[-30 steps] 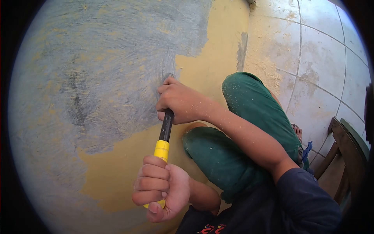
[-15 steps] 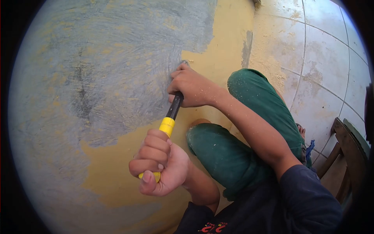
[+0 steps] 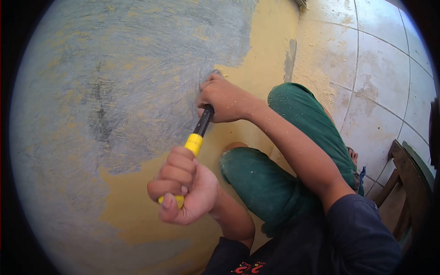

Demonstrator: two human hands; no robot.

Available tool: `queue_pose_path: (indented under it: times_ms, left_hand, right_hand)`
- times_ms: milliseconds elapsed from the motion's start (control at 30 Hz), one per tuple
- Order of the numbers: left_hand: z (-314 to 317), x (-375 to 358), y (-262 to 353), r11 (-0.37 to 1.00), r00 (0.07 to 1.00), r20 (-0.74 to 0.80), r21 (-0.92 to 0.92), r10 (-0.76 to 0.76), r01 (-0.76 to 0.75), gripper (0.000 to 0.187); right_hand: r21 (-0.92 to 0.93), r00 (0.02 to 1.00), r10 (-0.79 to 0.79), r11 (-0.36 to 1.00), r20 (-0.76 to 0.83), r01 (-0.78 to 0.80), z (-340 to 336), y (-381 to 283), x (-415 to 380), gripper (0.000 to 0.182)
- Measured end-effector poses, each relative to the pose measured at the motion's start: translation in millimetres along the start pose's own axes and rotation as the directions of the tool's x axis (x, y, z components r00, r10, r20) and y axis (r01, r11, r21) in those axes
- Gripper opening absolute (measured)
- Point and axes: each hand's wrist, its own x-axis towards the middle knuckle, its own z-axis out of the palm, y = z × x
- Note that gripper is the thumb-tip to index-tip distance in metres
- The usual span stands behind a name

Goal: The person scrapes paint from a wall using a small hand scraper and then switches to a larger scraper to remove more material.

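We see both hands clenched around one long scraping tool point(image 3: 203, 121), which slants up across a wall point(image 3: 137, 91). The left hand point(image 3: 185, 183) wraps the yellow grip at its near end, while the right hand point(image 3: 224, 98) clasps the black shaft farther up, close to the wall's surface. Those fingers hide most of the working end, so we cannot tell its shape; it sits beside the ragged border where grey scratched patches meet yellow paint point(image 3: 270, 41). Pale crumbs speckle the green trousers point(image 3: 261, 183) and lie on the tiled floor point(image 3: 380, 64) at our right.
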Motion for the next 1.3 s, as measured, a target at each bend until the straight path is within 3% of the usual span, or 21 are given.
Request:
queue_pose_path:
  times_ms: [100,167,267,400,500,600,700,767,867,967,1133,1167,1233,1300]
  left_hand:
    - [5,3,-5,1.0,1.0,-0.015,-0.005,-0.019,0.019,0.027]
    - [9,-3,-3,0.999,0.996,-0.083,-0.025,0.034,-0.036,0.024]
    - [17,-7,4,0.992,0.993,-0.014,0.043,0.117,-0.117,0.024]
    - [19,-3,1,0.995,0.997,0.024,0.058,0.075,-0.076,0.024]
    - [15,-11,0,0.993,0.988,-0.095,0.023,0.118,-0.116,0.024]
    - [10,-6,-12,0.995,0.996,0.022,0.06,0.083,-0.084,0.026]
    - [8,-4,-5,0.994,0.994,-0.016,0.025,0.11,-0.109,0.026]
    - [17,-6,3,0.988,0.988,-0.067,0.078,0.137,-0.132,0.027]
    - [13,-2,7,0.982,0.985,-0.054,0.1,0.163,-0.157,0.028]
    - [14,7,6,0.991,0.995,0.051,0.099,0.082,-0.087,0.028]
    - [12,2,3,0.991,0.988,-0.082,0.009,0.133,-0.133,0.027]
    - [7,4,2,0.991,0.988,-0.084,0.035,0.131,-0.129,0.027]
    - [3,14,-8,0.999,0.998,0.052,0.032,0.036,-0.037,0.027]
    - [10,12,-5,0.998,0.997,0.052,0.034,0.053,-0.055,0.027]
  right_hand:
    - [-0.046,0.998,0.065,0.997,-0.022,-0.066,-1,5,-1,0.02]
    - [0.018,1.0,0.002,1.0,-0.002,-0.002,-1,-1,1,0.021]
    - [0.034,1.0,-0.006,0.999,0.027,0.005,-10,-3,1,0.019]
    - [0.018,1.0,-0.004,1.0,-0.031,0.004,0,-2,1,0.018]
    - [0.016,0.999,-0.032,0.999,-0.041,0.033,-7,3,1,0.018]
    - [0.007,1.0,-0.011,1.0,-0.002,0.011,-5,6,-2,0.018]
    - [-0.079,0.999,0.022,0.997,-0.026,-0.024,-9,3,4,0.019]
    - [0.014,0.998,-0.055,0.998,-0.006,0.055,-11,-13,10,0.02]
    - [0.032,0.998,-0.047,0.998,-0.048,0.049,-9,-1,10,0.02]
    - [-0.024,0.999,-0.012,1.0,-0.031,0.012,-11,-3,13,0.02]
    - [0.018,0.993,-0.071,0.997,-0.099,0.073,-6,0,12,0.02]
    - [-0.019,0.999,-0.019,1.0,-0.044,0.018,-10,6,11,0.02]
    - [-0.043,0.999,0.037,0.998,-0.023,-0.038,-16,8,9,0.019]
    - [-0.018,0.999,0.001,1.0,-0.049,-0.002,-12,3,11,0.019]
